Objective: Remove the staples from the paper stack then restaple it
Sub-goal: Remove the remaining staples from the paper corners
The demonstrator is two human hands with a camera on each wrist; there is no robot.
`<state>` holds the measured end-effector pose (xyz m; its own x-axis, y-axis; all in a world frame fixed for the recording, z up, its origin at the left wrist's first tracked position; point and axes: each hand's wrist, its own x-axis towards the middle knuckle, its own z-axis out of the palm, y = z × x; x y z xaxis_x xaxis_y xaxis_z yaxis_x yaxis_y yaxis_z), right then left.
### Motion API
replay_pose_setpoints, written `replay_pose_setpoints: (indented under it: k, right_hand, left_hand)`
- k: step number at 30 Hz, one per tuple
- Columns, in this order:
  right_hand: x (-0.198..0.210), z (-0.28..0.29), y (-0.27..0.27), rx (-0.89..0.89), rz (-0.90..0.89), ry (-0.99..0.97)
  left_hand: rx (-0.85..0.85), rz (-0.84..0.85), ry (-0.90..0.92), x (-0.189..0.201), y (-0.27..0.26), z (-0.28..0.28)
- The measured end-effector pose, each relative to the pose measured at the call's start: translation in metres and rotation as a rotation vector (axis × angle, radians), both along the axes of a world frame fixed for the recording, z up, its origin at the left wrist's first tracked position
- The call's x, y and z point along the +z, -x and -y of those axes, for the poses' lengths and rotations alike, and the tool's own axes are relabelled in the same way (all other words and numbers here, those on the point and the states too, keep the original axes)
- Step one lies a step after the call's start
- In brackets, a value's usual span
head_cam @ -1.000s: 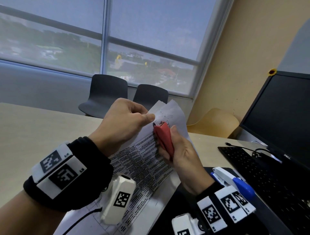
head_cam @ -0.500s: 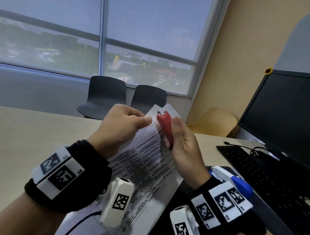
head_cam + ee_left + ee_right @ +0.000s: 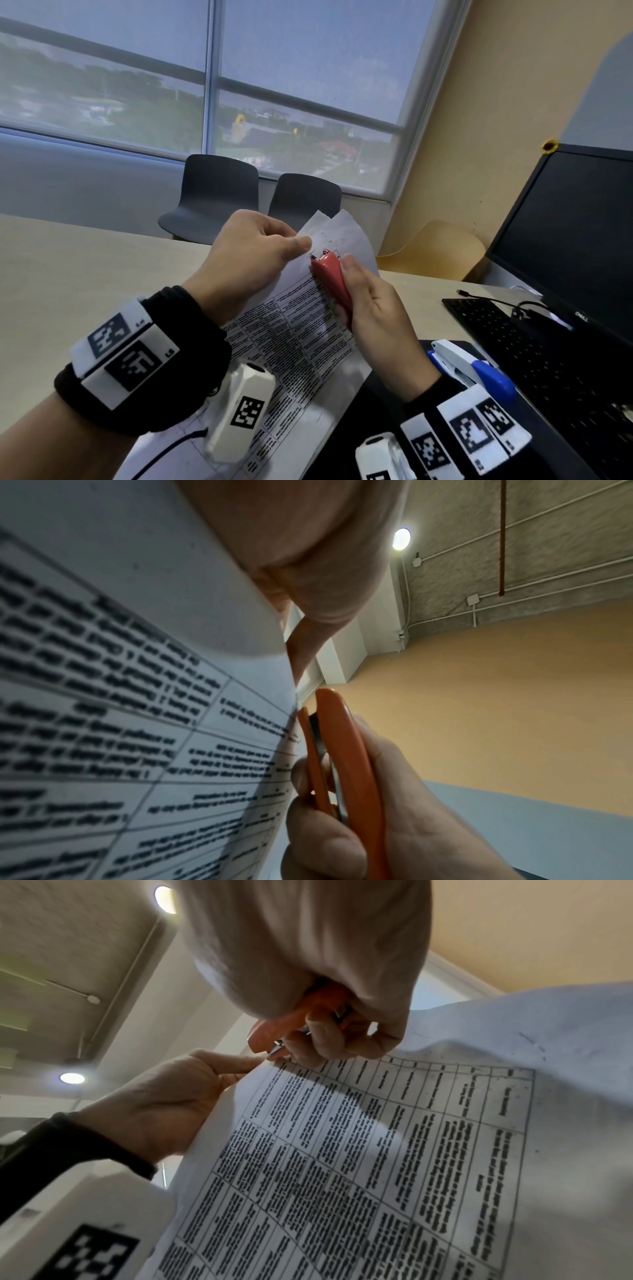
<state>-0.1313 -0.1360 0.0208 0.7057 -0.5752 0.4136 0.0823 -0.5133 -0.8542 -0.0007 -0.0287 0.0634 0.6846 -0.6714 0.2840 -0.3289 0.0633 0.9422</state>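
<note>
A: Legible markings?

B: "DELL" on the bezel of the monitor [image 3: 579,240]. The paper stack [image 3: 291,329] carries a printed table; its text is too blurred to read in any view. The wrist units bear square black-and-white code tags.

A: Surface and room?

B: A pale wooden table [image 3: 85,274], with a black keyboard [image 3: 534,346] at its right. A blue-and-white stapler [image 3: 472,370] lies beside the right wrist. Two dark chairs [image 3: 219,192] stand before a large window [image 3: 212,78]; the side wall is tan.

A: Hands?

B: The left hand [image 3: 246,260] pinches the stack's upper corner between thumb and curled fingers, holding the sheets raised off the table. The right hand [image 3: 373,315] is wrapped round a red staple remover [image 3: 330,277], its metal tip against the paper just beside the left thumb.

A: Anything obscured?

B: The staple itself cannot be made out. The stack's lower edge is cut off by the frame and the wrist units.
</note>
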Motion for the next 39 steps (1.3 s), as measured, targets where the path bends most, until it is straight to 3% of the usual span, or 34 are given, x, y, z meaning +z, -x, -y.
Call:
replay_pose_setpoints:
  k: [9, 13, 20, 27, 32, 36, 39]
  right_hand:
    - [0.003, -0.006, 0.004, 0.043, -0.013, -0.136]
    - [0.0, -0.009, 0.002, 0.056, 0.003, -0.112]
    - [-0.013, -0.009, -0.005, 0.137, 0.015, -0.274]
    - [-0.013, -0.014, -0.006, 0.096, 0.051, -0.075]
    - [0.0, -0.01, -0.004, 0.118, 0.028, -0.208]
    - [-0.008, -0.011, -0.003, 0.104, 0.041, -0.047]
    - [-0.011, -0.009, -0.002, 0.12, 0.035, -0.034]
  left_hand:
    - [0.031, 0.142, 0.001, 0.002, 0.005, -0.001]
    - [0.03, 0.141, -0.001, 0.001, 0.004, -0.002]
    - [-0.008, 0.07, 0.009, 0.001, 0.003, -0.003]
    - [-0.071, -0.107, -0.013, 0.007, 0.0, -0.007]
    - [-0.083, -0.077, 0.002, 0.005, 0.002, -0.005]
    - [-0.103, -0.08, -0.007, 0.008, 0.003, -0.006]
    - [-0.142, -0.06, -0.059, 0.009, -0.001, -0.008]
